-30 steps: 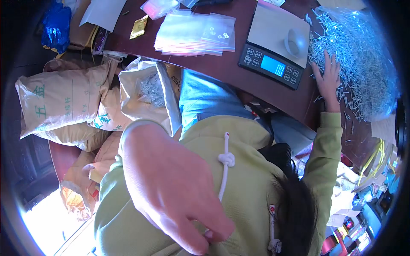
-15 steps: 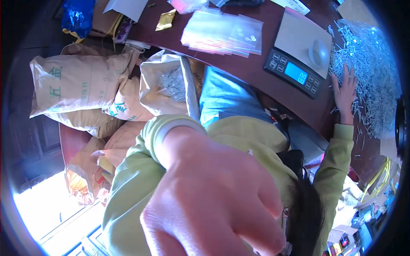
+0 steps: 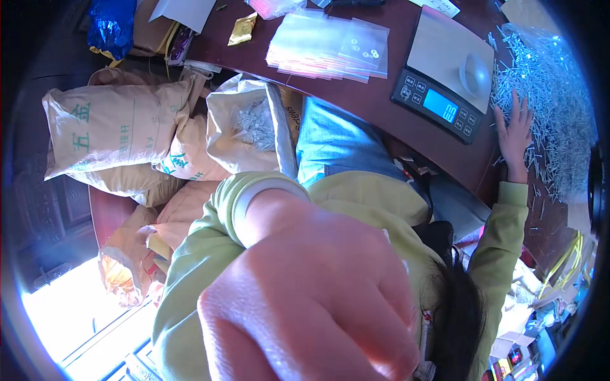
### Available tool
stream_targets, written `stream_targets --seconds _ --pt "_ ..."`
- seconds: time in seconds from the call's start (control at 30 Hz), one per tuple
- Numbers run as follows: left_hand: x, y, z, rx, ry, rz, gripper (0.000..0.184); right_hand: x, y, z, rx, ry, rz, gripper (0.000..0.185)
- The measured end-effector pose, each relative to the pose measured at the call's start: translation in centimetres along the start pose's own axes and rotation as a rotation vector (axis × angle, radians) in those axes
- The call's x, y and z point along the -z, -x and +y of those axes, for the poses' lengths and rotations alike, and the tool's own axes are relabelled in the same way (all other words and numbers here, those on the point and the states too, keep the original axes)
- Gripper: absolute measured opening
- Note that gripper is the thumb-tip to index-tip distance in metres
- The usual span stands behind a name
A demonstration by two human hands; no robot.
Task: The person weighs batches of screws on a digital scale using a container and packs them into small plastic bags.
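I see the right hand (image 3: pixel 515 136), fingers apart, at the screws (image 3: pixel 540 108), upper right; a hasty sweep could spill them off the surface (image 3: pixel 365 96). Left hand (image 3: pixel 305 286), lower centre: curled, grip I can't tell.

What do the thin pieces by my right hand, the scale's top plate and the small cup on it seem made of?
Thin pieces: likely metal, bright and silvery, judging by their sharp glints.
Top plate: perhaps brushed metal, since it's grey with a soft sheen; painted plastic is possible.
Small cup: perhaps translucent plastic, smooth and pale, since it seems to let grey through; glass stays possible.
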State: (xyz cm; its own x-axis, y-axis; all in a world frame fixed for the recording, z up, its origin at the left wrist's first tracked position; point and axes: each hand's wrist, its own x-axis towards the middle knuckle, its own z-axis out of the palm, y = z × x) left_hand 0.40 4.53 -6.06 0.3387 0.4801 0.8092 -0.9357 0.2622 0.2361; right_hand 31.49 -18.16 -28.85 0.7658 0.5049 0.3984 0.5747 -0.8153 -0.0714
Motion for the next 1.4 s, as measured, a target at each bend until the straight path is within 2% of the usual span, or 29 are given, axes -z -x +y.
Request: stream_targets --seconds 0.27,0.4,0.5,0.57,0.77,0.83,0.87,0.97,1.0,1.1,1.13,1.23,1.27,1.4 --pt "1.8 -0.6 -0.3 0.104 0.012 -0.152 0.014 0.0 -0.3 0.9 0.01 -0.027 -0.083 0.065" --pt "4.1 -0.9 -1.4 0.296 0.006 -0.385 0.021 1.0 -1.5 3.4 0.162 -0.222 -0.152 0.063" --pt "6.1 -0.8 -2.5 0.463 -0.076 -0.532 0.029 3.8 -2.4 2.0 0.061 -0.329 -0.198 0.06" --pt "7.5 -0.5 -2.9 0.558 -0.137 -0.582 0.035 4.1 -2.4 2.2 0.1 -0.323 -0.136 0.061" --pt "10.6 1.1 -2.2 0.823 -0.418 -0.607 0.03 5.3 -2.3 1.1 0.143 -0.189 -0.155 0.066" --pt "10.6 1.8 -2.1 0.931 -0.49 -0.5 0.029 4.7 -2.3 1.1 0.101 -0.208 -0.147 0.071" --pt "10.6 2.3 -2.2 0.977 -0.529 -0.476 0.027 5.0 -2.3 0.4 -0.011 -0.193 -0.19 0.074" --pt "10.6 3.6 -3.0 1.047 -0.607 -0.428 0.026 2.2 -2.5 1.4 -0.019 -0.268 -0.149 0.077" --pt "10.2 3.7 -3.4 1.071 -0.609 -0.401 0.027 2.3 -2.4 0.6 -0.12 -0.149 -0.173 0.074" --pt "10.5 4.6 -4.1 1.11 -0.64 -0.465 0.023 3.2 -2.8 -0.9 -0.133 -0.14 -0.155 0.068" --pt "10.2 4.7 -4.3 1.109 -0.649 -0.485 0.022 3.6 -2.9 -1.4 -0.119 -0.174 -0.085 0.057" --pt "10.0 5.1 -4.7 1.076 -0.616 -0.523 0.021 3.0 -2.9 0.3 0.0 -0.293 0.012 0.051" --pt "10.0 5.1 -4.7 1.067 -0.619 -0.54 0.021 3.1 -3.0 0.2 -0.025 -0.278 0.066 0.043" --pt "10.4 4.7 -4.5 1.097 -0.668 -0.553 0.02 3.6 -4.2 2.6 -0.126 -0.499 -0.044 0.039"
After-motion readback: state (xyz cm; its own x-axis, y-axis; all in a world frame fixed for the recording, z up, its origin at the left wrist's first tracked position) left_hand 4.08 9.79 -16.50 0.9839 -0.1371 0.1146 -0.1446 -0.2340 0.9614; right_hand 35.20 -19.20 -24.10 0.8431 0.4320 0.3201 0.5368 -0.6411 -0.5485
